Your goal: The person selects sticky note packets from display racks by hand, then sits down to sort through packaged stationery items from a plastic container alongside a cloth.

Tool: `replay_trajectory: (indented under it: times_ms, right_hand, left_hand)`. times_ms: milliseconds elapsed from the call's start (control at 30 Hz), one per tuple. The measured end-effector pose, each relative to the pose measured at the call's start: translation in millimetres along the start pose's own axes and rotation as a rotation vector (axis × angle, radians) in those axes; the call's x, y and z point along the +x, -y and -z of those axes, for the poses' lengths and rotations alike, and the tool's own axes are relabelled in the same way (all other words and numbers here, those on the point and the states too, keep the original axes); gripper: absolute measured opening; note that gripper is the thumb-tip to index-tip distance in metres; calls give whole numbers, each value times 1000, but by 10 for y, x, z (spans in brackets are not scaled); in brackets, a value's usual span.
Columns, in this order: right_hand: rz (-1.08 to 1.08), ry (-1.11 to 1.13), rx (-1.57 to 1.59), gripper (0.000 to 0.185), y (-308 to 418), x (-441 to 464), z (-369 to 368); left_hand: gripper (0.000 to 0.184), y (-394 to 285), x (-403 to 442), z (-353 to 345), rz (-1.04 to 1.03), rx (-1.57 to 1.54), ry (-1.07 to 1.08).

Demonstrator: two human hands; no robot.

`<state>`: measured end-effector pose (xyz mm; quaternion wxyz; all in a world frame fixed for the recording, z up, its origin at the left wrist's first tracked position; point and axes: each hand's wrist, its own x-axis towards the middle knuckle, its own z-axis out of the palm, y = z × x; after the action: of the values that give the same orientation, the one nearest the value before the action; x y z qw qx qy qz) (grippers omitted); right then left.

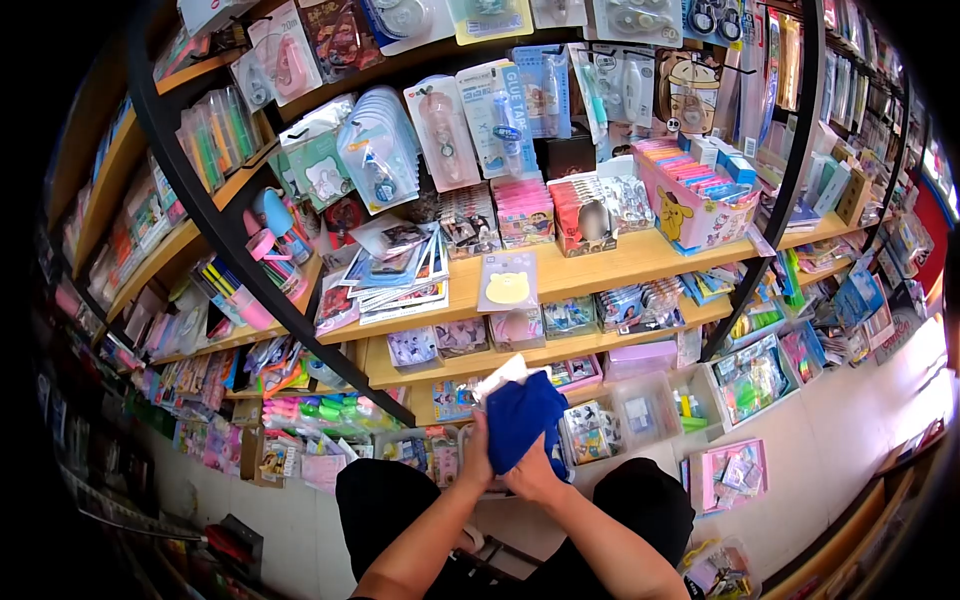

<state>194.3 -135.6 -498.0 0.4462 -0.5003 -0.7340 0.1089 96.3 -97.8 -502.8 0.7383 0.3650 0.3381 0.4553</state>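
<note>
A crumpled dark blue cloth (525,415) is held between my two hands, in front of the lower shelf. My left hand (478,452) is closed along the cloth's left side. My right hand (537,472) grips its lower right part, with the fingers mostly hidden by folds. A flat white piece (507,373) sticks out above the cloth on the left. What it is, and whether the cloth wraps it, I cannot tell. Beyond it, a grey card with a yellow bear-shaped pad (506,288) lies at the edge of the wooden shelf (600,268).
Loose printed packets (405,275) are piled on the shelf's left. A pink box of packets (690,200) stands to the right. Blister packs (380,160) hang above. Clear bins (645,412) and a pink tray (733,475) sit low down. A black post (265,290) slants at left.
</note>
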Motion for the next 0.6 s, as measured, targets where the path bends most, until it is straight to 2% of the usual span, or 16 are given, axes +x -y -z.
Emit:
replay_trajectory:
  times_ms: [33, 67, 100, 167, 267, 300, 333, 400, 500, 600]
  right_hand:
    - [-62, -49, -58, 51, -97, 14, -57]
    - [-97, -93, -192, 42, -130, 27, -49]
    - [-122, -184, -166, 35, -143, 34, -24]
    - [-173, -372, -120, 22, -177, 54, 46]
    - [-440, -494, -51, 21, -224, 104, 138]
    - [-516, -514, -119, 13, -328, 100, 110]
    - [-465, -583, -26, 11, -388, 112, 132]
    - [-616, -457, 129, 9, -448, 71, 189]
    - [-500, -588, 32, 7, -442, 101, 229]
    - [-752, -613, 284, 8, -641, 63, 266]
  left_hand:
    - [62, -36, -81, -158, 20, 59, -13]
    - [62, 165, -55, -36, -116, 342, -31]
    - [63, 496, 8, 216, -254, 625, -46]
    - [54, 433, -124, 104, -300, 771, 36]
    - [42, 115, -325, -285, -317, 758, 272]
    - [41, 162, -330, -198, -243, 853, 251]
    - [39, 159, -350, -201, -236, 842, 249]
    - [37, 145, -392, -206, -166, 822, 225]
    - [36, 154, -422, -88, 129, 784, 118]
    - [37, 184, -410, -44, -157, 585, -24]
